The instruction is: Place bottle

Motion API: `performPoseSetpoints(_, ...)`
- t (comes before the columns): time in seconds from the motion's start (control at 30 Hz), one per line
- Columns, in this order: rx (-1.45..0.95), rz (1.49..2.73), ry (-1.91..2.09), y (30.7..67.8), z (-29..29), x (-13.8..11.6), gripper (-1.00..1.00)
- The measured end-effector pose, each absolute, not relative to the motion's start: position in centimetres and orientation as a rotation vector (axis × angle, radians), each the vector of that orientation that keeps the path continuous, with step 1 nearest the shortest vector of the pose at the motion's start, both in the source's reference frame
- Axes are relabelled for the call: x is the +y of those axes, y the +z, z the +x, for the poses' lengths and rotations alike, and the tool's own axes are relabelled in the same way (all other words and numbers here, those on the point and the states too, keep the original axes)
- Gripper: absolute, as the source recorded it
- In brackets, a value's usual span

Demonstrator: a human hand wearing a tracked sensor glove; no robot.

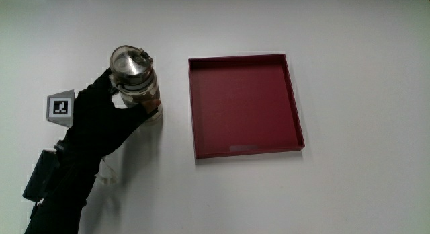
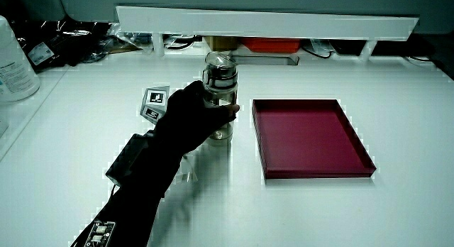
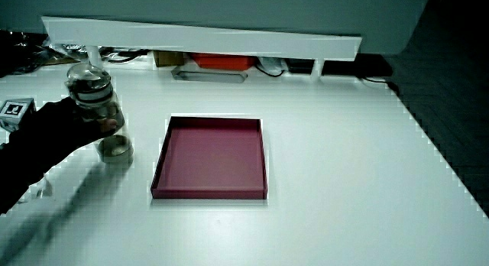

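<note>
A: From above, where is the bottle (image 1: 134,76)?
B: In the hand (image 1: 101,120), beside the red tray (image 1: 244,106), fingers wrapped round it.
A: And in the side views?
B: Upright, maybe just off the bench (image 2: 397,98).

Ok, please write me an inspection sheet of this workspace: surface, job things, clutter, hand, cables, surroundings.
Surface: white table, bare where visible.
Job things: clear bottle with a metal lid, upright, beside the red tray; whether its base touches the table cannot be told. Tray holds nothing.
Clutter: nothing seen on the table near the bottle and tray.
Hand: hand wrapped around the bottle; patterned cube on its back.
Cables: dark cables at the table's edge by the low partition.
Surroundings: white container at the table's edge in a side view.
</note>
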State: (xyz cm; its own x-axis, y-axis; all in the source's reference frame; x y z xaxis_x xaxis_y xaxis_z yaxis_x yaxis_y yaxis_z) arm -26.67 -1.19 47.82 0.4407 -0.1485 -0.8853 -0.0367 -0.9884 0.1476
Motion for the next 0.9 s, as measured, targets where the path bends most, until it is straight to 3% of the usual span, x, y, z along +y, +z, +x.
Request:
performPoseSetpoints(0.63, -0.248, 2.566, -1.572, 50.0, -27.7, -0.6, 0.00)
performPoseSetpoints(0.9, -0.268, 2.520, -1.581, 50.0, -27.6, -0.6, -0.32)
